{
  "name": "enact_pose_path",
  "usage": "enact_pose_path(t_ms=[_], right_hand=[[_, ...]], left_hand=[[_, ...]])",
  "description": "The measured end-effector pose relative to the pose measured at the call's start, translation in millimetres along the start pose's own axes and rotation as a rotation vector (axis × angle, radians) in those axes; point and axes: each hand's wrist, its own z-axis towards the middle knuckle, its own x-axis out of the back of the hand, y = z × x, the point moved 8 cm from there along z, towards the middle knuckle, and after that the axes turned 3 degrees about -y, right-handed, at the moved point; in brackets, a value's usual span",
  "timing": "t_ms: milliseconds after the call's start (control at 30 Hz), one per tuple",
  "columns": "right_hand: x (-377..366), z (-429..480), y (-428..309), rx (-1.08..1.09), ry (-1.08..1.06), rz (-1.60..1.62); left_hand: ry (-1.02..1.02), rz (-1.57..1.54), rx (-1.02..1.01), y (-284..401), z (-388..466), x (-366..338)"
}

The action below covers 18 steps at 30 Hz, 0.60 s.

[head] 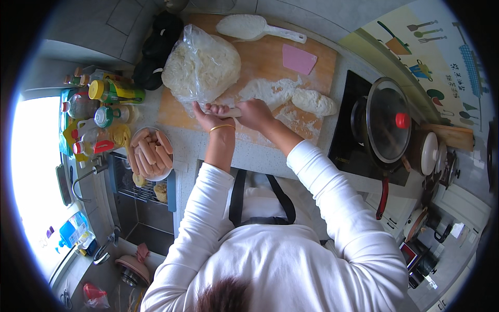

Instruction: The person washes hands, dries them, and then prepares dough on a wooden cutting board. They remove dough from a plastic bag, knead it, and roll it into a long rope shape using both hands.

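Both my hands hold a pale strip of dough between them, just above the near part of a floury wooden board. My left hand, palm up, has its fingers curled on the strip's left end. At its right end, the fingers of my right hand are closed on it. Beyond my left hand rests a large mass of dough in a clear plastic bag. To the right of my right hand lie loose flour and a dough log. Farther back are a white scoop of flour and a pink scraper.
A plate of sausages sits by the sink on the left. Bottles and jars crowd the window side. On the right, a lidded pan stands on the black cooktop, its red handle jutting toward me.
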Motion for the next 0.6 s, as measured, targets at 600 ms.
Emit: enact_pose_path(t_ms=[600], right_hand=[[8, -4, 3, 0.044, -0.025, -0.062]], left_hand=[[0.077, 0.101, -0.046, -9, -10, -1]])
